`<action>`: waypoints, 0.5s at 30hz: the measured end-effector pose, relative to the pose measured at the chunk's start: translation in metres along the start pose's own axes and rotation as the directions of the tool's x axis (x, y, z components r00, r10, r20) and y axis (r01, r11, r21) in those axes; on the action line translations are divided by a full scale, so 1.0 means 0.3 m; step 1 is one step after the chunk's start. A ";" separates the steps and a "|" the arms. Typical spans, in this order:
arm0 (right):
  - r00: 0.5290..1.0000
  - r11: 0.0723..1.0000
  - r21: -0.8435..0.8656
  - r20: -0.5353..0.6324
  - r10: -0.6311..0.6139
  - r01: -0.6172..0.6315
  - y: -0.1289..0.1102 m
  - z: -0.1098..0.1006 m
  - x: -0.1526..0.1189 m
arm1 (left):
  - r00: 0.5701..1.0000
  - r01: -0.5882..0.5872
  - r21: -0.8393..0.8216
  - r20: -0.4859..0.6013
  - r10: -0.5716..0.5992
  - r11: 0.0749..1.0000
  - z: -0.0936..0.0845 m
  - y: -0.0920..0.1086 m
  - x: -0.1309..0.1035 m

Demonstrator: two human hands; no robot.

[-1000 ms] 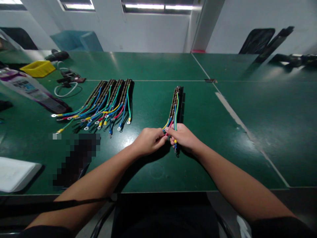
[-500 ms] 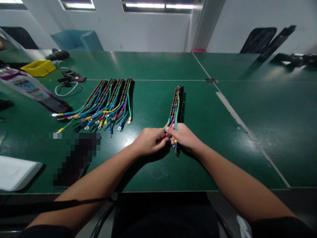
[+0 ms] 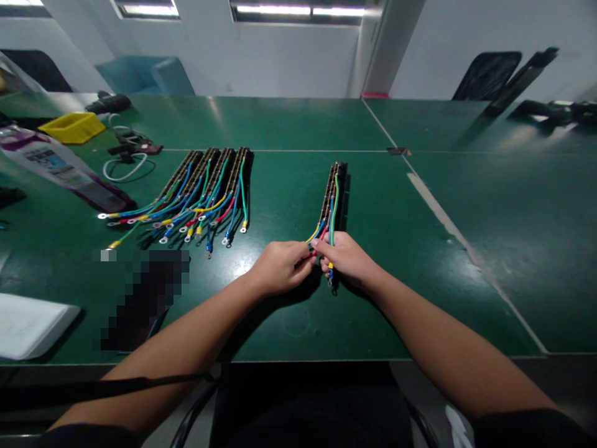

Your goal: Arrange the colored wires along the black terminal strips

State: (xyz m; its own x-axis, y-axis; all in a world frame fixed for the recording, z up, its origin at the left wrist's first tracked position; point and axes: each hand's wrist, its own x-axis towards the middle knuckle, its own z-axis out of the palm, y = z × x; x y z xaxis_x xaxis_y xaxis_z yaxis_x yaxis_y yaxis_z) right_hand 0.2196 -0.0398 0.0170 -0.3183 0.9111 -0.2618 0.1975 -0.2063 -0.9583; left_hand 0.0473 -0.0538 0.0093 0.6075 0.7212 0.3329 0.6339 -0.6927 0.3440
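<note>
A black terminal block (image 3: pixel 328 193) lies lengthwise on the green table, its coloured wires running toward me. My left hand (image 3: pixel 283 266) is closed, its thumb and fingertips pinching wires by a red sleeve; a yellow and a blue wire run into that grip. Against it, my right hand (image 3: pixel 349 258) is closed around the wires just below the block, with its thumb over the red one. A green-yellow wire (image 3: pixel 333 218) passes across the right fingers. Below them hang ring terminals (image 3: pixel 331 277) with yellow and blue sleeves. The fingertips partly hide the wires.
Several wired terminal blocks (image 3: pixel 237 171) lie in a row to the left. Beyond them are a cable (image 3: pixel 125 177), a yellow tray (image 3: pixel 74 127) and a tilted bottle (image 3: pixel 65 165). A pixelated dark object (image 3: pixel 144 305) and a white box (image 3: pixel 35 325) lie near the front left.
</note>
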 end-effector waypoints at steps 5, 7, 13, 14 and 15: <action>1.000 1.000 0.014 0.015 0.002 -0.002 -0.001 -0.002 0.002 | 0.999 0.023 -0.002 0.030 -0.023 1.000 -0.006 0.009 0.002; 1.000 1.000 0.017 0.012 0.006 -0.007 -0.002 -0.002 0.002 | 1.000 0.016 -0.007 0.023 -0.016 1.000 -0.007 0.009 0.003; 1.000 1.000 0.013 -0.003 0.000 0.000 0.001 0.000 0.003 | 0.998 0.003 -0.023 -0.069 -0.005 1.000 -0.001 -0.006 -0.001; 1.000 1.000 0.013 0.000 -0.005 0.005 0.001 0.001 0.003 | 0.995 0.010 -0.030 -0.098 -0.013 1.000 0.000 -0.007 -0.003; 1.000 1.000 0.013 0.002 -0.008 0.008 0.002 0.001 0.004 | 0.992 0.016 -0.033 -0.126 -0.020 0.999 0.002 -0.008 -0.005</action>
State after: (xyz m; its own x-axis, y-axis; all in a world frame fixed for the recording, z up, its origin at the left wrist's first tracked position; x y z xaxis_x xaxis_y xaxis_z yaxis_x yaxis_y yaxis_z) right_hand 0.2191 -0.0390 0.0162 -0.3218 0.9120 -0.2544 0.1834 -0.2036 -0.9617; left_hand 0.0451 -0.0534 0.0076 0.5295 0.7291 0.4335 0.6277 -0.6806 0.3779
